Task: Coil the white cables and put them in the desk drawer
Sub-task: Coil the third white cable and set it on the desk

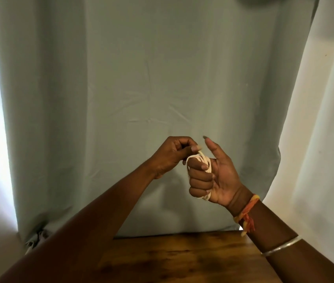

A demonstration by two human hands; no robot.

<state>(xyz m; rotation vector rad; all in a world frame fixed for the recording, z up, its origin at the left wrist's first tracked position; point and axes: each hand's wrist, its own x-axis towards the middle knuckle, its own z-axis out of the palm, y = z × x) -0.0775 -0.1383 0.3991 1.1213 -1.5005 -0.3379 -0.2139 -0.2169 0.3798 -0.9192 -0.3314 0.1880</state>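
On my view, the right hand has its four fingers curled in toward the palm, with the thumb standing up and apart from them. Several loops of thin white cable are wound around those curled fingers: I see the strands crossing over the top of the index finger and coming out again under the little finger, at the lower edge of the hand. The left hand sits just beside it, slightly higher, fingers folded in, with thumb and forefinger pinching the cable where it leaves the top of the coil. The two hands are almost touching at that point.

Both hands are raised in the air above a brown wooden desk top, of which I can see only a part at the bottom of the view. I cannot see a drawer from here.

On the right wrist there is an orange and yellow thread band with loose ends hanging down, and further up the forearm a thin silver metal bangle. Both forearms are bare.

Behind the hands hangs a pale grey-green fabric curtain, lightly creased, with paler white walls to either side.
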